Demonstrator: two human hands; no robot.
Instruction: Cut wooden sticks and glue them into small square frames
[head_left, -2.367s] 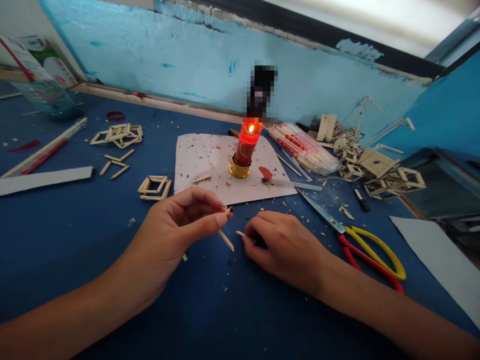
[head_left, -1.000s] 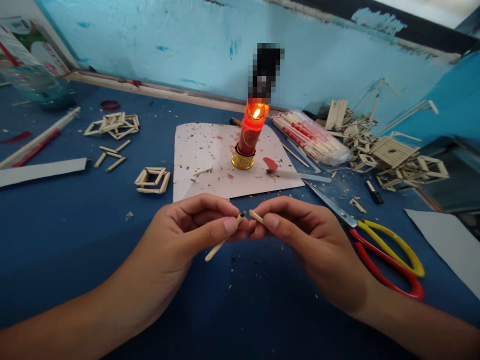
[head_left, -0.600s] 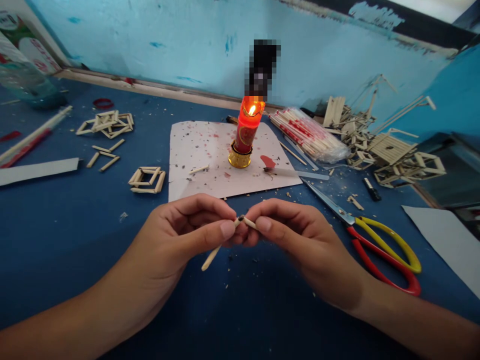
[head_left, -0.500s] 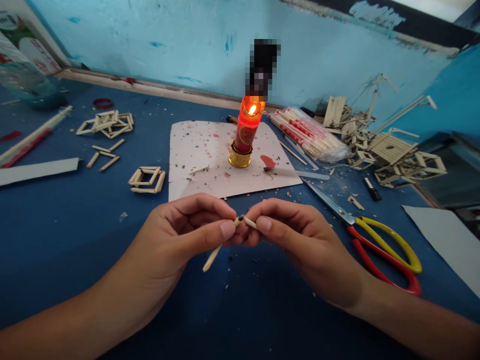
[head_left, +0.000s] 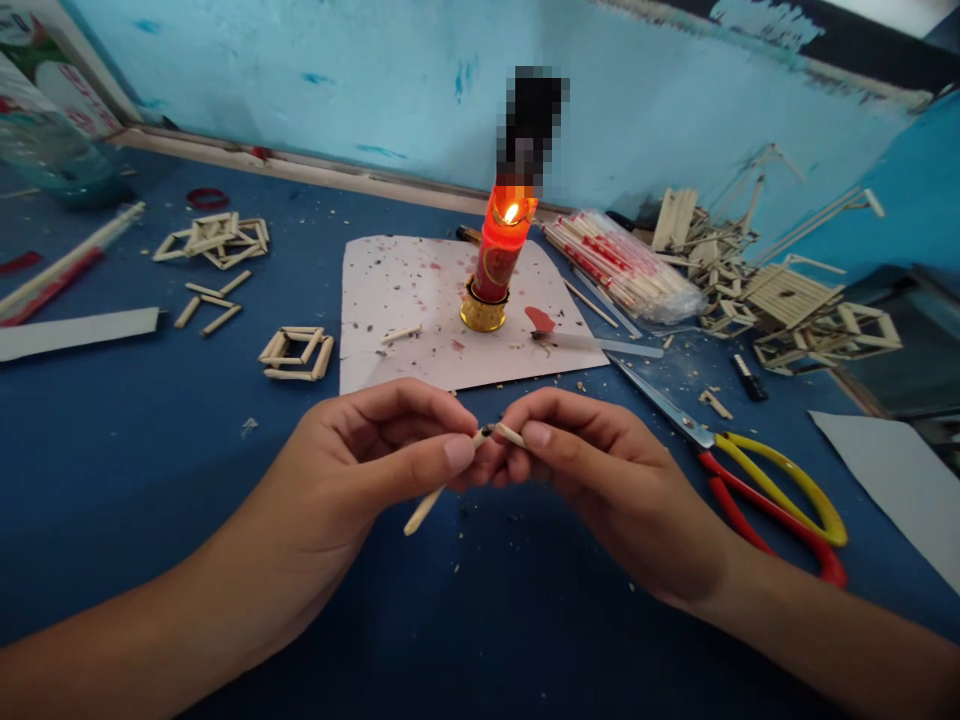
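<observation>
Between its thumb and fingers, my left hand [head_left: 390,450] pinches a thin wooden stick [head_left: 424,510]; its lower end sticks out below, and dark matter shows at its upper tip. Facing it, my right hand [head_left: 592,450] is closed on a short wooden stick [head_left: 511,435], whose end is close to that dark tip. Whether the two ends touch is too small to tell. Beyond the hands a lit red candle [head_left: 501,250] in a gold base stands on a speckled white sheet [head_left: 420,290].
Scissors [head_left: 705,435] with red and yellow handles lie right of my right hand. A small stick frame [head_left: 296,352] and more joined sticks [head_left: 217,240] are at left. Bagged sticks [head_left: 622,265] and stick structures [head_left: 795,295] stand at the back right.
The right hand and its short stick have shifted slightly right, with a little more space beside the dark tip. The view has moved a little; both hands keep their holds.
</observation>
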